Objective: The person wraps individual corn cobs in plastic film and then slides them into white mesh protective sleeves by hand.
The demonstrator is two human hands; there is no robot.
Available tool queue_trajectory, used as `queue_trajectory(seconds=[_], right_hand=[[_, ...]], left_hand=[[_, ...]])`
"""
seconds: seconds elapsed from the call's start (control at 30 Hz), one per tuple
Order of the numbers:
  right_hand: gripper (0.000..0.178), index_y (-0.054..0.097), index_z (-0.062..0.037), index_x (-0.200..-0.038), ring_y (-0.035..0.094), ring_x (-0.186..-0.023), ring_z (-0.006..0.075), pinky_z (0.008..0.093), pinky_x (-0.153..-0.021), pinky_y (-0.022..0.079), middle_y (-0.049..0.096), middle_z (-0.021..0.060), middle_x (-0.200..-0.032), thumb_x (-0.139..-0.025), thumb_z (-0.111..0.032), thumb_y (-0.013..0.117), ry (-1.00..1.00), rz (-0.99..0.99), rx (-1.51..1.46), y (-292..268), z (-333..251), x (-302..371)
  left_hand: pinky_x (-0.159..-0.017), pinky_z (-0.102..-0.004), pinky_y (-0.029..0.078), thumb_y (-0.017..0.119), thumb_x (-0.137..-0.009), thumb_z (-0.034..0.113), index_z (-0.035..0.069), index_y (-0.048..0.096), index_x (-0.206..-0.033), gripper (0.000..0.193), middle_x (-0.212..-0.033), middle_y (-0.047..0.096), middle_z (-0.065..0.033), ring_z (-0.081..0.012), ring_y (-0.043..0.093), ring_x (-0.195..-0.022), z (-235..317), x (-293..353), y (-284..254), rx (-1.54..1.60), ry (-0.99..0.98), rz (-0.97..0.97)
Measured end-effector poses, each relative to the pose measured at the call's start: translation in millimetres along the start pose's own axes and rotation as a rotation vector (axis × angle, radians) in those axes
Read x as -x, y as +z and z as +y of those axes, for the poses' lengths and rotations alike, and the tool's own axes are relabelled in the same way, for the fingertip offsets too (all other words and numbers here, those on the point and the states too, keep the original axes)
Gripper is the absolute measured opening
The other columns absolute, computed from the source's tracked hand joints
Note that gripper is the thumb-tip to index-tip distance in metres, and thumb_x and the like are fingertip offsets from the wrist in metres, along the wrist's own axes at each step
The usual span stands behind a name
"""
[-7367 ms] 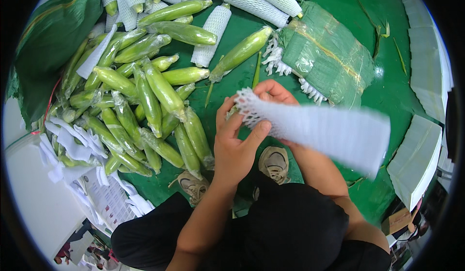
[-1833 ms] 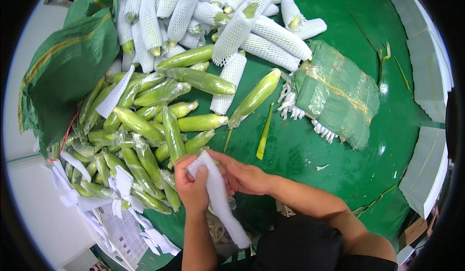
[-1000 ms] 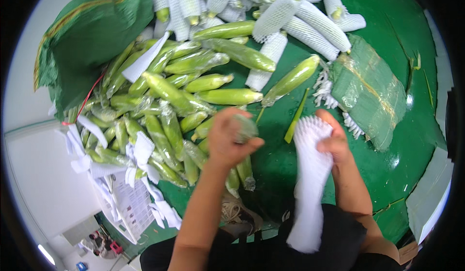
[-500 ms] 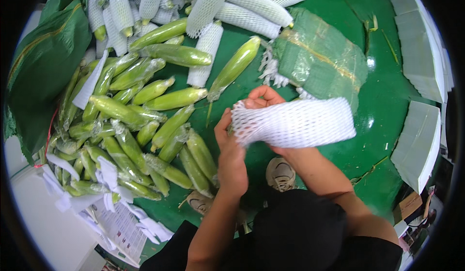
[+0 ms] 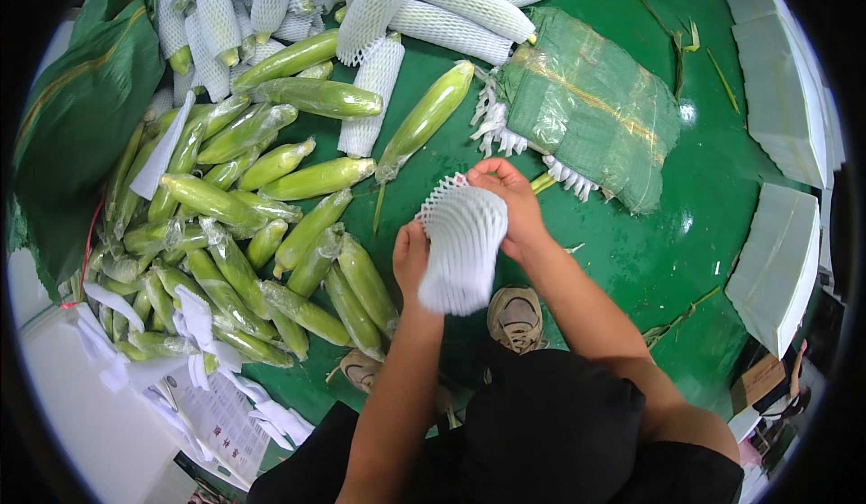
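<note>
Left hand [image 5: 411, 256] | right hand [image 5: 511, 208]: fingers clamped on opposite sides of white foam-net sleeve [image 5: 465, 250]; seemingly holding its mouth wide | left: film-wrapped corn ears [image 5: 209, 199]; apparently heaped for easy reach

In the head view, I observe fine print and larger dark characters on the white paper sheet [image 5: 215, 407], lower left, none legible.

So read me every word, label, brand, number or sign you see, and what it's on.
White printed sheet, lower left: rows of print and a few larger characters, too small and blurred to quote.
Brown carton: any marking too small to tell.
White mesh sleeve: no lettering visible.
</note>
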State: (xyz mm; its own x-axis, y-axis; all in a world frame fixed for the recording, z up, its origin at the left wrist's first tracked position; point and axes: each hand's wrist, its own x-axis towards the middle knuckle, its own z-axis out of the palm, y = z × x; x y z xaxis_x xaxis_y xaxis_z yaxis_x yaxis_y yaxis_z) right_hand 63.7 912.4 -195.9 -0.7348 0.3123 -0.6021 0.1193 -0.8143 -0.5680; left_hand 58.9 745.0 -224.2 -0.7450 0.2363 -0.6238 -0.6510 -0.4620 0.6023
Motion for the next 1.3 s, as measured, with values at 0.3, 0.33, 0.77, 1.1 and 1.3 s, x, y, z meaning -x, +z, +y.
queue_trajectory(seconds=[0.3,0.33,0.77,1.1,1.3], right_hand=[[0.007,0.058,-0.0032,-0.099,0.062,-0.078,0.0099,0.0245,-0.070,0.050,0.066,0.0031,-0.086,-0.094,-0.005,0.063,0.059,-0.023,0.221,4,57,8],[0.007,0.058,-0.0032,-0.099,0.061,-0.078,0.0097,0.0244,-0.069,0.049,0.066,0.0029,-0.086,-0.094,-0.006,0.063,0.068,0.012,0.262,-11,70,-4],[0.049,0.059,-0.0068,-0.122,0.064,-0.104,0.0223,0.0358,-0.091,0.052,0.067,0.0078,-0.114,-0.103,-0.049,0.044,0.241,0.055,-0.501,7,-7,-31],[0.017,0.057,-0.0106,-0.108,0.055,-0.084,0.0108,0.0278,-0.075,0.042,0.060,0.0001,-0.102,-0.096,-0.020,0.061,0.060,0.114,0.098,31,43,14],[0.014,0.057,-0.0082,-0.107,0.054,-0.075,0.0085,0.0236,-0.070,0.043,0.058,0.0008,-0.092,-0.095,-0.011,0.062,0.004,-0.104,0.176,70,48,19]], left_hand=[[-0.075,-0.0355,0.056,0.056,-0.102,0.028,0.007,0.055,-0.100,0.022,-0.094,0.065,-0.0089,-0.0184,0.065,-0.082,14,2,-23,-0.041,-0.016,0.029],[-0.068,-0.0340,0.057,0.056,-0.102,0.027,0.008,0.053,-0.094,0.021,-0.087,0.064,-0.0079,-0.0179,0.064,-0.076,6,2,-31,-0.085,-0.038,0.098],[-0.095,-0.0349,0.042,0.062,-0.095,0.022,0.001,0.058,-0.116,0.030,-0.108,0.061,-0.0102,-0.0223,0.057,-0.103,82,-21,63,-0.865,0.690,0.321],[-0.106,-0.0552,0.032,0.083,-0.066,0.022,0.010,0.040,-0.146,0.092,-0.138,0.040,-0.0214,-0.0404,0.038,-0.129,279,47,-151,-1.945,1.058,1.390],[-0.110,-0.0507,0.032,0.091,-0.061,0.029,0.010,0.033,-0.150,0.109,-0.147,0.031,-0.0232,-0.0422,0.035,-0.135,324,66,-203,-1.134,1.019,1.824]])
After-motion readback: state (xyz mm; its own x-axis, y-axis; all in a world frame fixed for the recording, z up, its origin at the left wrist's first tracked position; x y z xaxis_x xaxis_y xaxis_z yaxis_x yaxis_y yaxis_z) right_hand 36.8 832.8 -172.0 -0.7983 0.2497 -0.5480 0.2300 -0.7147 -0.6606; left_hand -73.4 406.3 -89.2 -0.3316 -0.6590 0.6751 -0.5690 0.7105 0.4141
